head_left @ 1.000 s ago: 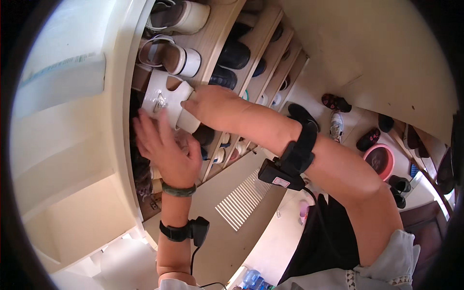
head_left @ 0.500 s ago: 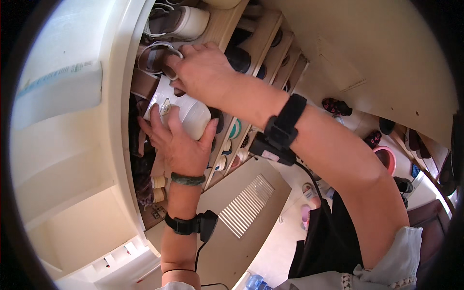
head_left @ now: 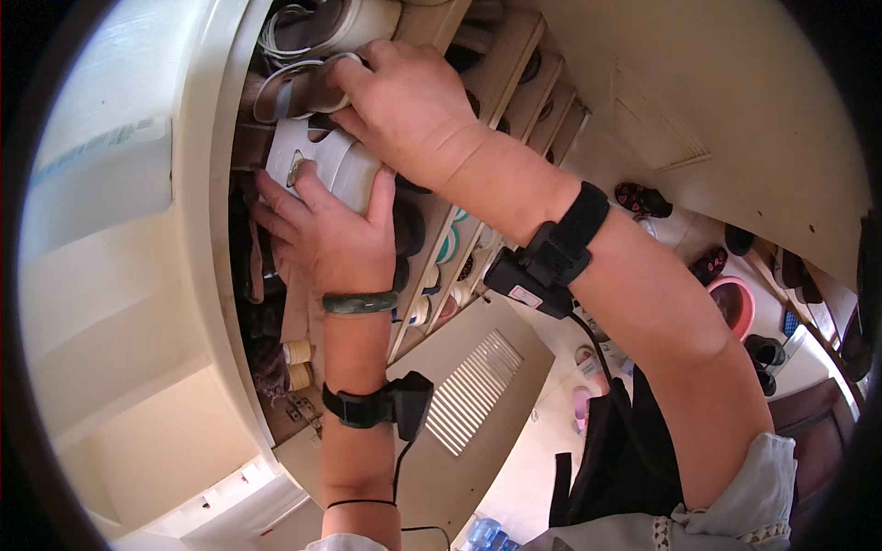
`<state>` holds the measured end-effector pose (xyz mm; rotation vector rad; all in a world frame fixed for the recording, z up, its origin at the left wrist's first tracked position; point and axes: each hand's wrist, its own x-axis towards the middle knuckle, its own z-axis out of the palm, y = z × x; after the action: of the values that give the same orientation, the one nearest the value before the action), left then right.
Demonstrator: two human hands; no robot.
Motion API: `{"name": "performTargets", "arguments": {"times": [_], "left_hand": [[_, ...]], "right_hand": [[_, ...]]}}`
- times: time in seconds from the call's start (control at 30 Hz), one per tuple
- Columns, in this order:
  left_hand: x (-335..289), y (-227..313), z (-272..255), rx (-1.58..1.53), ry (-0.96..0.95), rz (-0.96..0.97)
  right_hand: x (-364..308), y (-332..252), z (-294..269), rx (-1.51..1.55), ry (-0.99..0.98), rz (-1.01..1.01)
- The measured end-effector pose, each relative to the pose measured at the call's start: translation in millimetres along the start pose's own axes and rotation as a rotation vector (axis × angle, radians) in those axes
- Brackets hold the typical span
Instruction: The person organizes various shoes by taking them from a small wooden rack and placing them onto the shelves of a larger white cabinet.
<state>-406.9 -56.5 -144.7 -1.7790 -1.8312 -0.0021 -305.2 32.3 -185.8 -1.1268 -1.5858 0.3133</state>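
Note:
A white shoe (head_left: 347, 176) with a small gold-coloured ornament lies in the opened shoe cabinet. My left hand (head_left: 335, 243) is closed around it, fingers over the ornament and thumb along the other side. Just above, my right hand (head_left: 413, 101) pinches the white rim of a brown-lined sandal (head_left: 312, 92), whose white strap loops outward. The two shoes sit close against each other, and my right fingers partly hide where they meet. Another pale shoe (head_left: 358, 28) with a brown inside rests farther up the same shelf.
Slatted wooden shelves (head_left: 501, 69) hold several more shoes. Cabinet doors (head_left: 459, 395) stand open, below and at the right. A white package (head_left: 101, 179) is at the left. On the floor at the right are a pink basin (head_left: 735, 308) and dark patterned slippers (head_left: 643, 200).
Both hands and the white shoe have shifted slightly upward in the picture, and the view has moved a little too. My right hand still grips the sandal's rim.

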Motion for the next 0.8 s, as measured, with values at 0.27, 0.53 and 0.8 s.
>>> {"name": "performTargets", "arguments": {"times": [0.27,0.53,0.8], "left_hand": [[7.3,-5.3,18.7,-0.054,0.089,0.026],[-12.4,-4.2,26.6,-0.252,0.191,0.085],[-4.6,-12.8,17.9,-0.366,0.065,-0.025]], "right_hand": [[-9.9,-5.0,6.4,0.058,0.119,-0.075],[2.0,-6.4,15.4,-0.096,0.076,0.031],[6.6,-8.7,7.8,-0.096,0.052,0.031]]}}
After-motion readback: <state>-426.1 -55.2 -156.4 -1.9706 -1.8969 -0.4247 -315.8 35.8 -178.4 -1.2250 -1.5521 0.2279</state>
